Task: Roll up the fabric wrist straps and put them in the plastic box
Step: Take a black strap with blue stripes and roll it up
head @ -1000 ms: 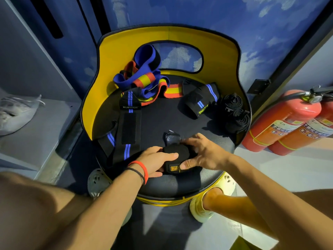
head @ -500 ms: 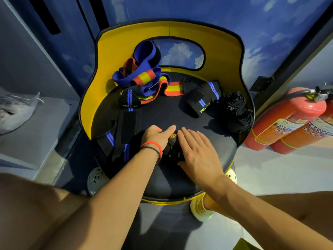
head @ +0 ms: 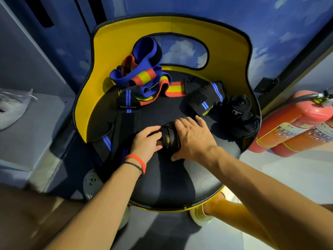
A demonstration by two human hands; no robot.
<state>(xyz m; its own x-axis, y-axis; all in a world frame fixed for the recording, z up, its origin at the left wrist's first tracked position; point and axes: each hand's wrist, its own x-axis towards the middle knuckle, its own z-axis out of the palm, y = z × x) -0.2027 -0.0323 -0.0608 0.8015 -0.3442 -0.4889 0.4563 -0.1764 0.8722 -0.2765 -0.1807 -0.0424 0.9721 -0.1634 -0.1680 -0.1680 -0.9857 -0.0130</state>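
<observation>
On the middle of the black seat [head: 176,186] of the yellow-backed chair, a rolled black strap [head: 169,139] with a small yellow label lies crosswise between the person's two hands. From where I stand, the left hand [head: 146,142] has its fingers curled against the roll's left end, thumb on the far side. The right hand [head: 193,139] is draped over the right half, fingers bent across the top and thumb tucked at the near edge, so both hands clasp the roll. An orange wristband [head: 139,161] circles the left wrist. To the left, a flat black strap with blue stripes [head: 126,123] trails over the seat edge. Far right sits a rolled blue-striped wrap [head: 205,100], with two black coils [head: 242,112] just beside it. Blue, red and yellow bands [head: 144,74] are heaped at the far side. Two fire extinguishers [head: 288,127] lie on the floor to the right.
</observation>
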